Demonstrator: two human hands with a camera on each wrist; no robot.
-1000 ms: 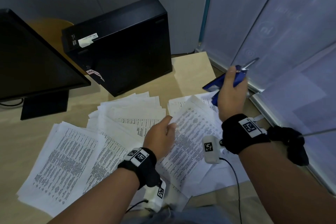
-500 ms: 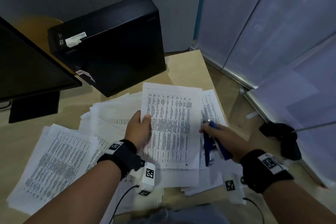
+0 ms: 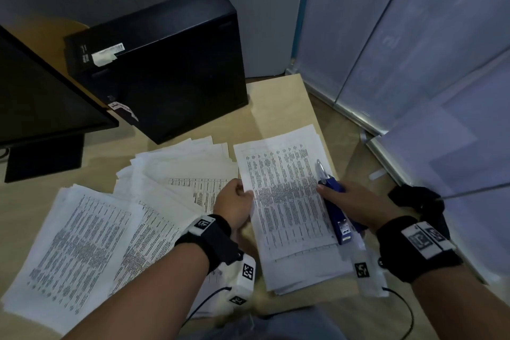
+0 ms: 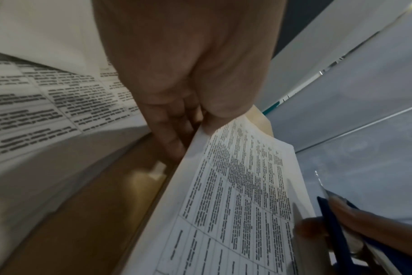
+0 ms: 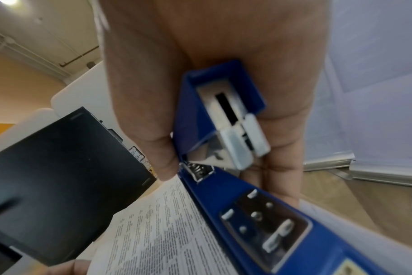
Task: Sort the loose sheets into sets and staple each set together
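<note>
The right hand, at the lower right of the head view, grasps the blue metal stapler in curled fingers, with the thumb also resting on the right edge of the printed white sheet set. The stapler's long axis runs up-frame, nearly parallel to that edge and just beside it, so the coming move likely requires turning its mouth toward a corner of the set. The left hand, at centre frame, pinches the set's opposite long edge, while the unsorted loose white sheets lie fanned on the light wooden desk toward the lower left.
</note>
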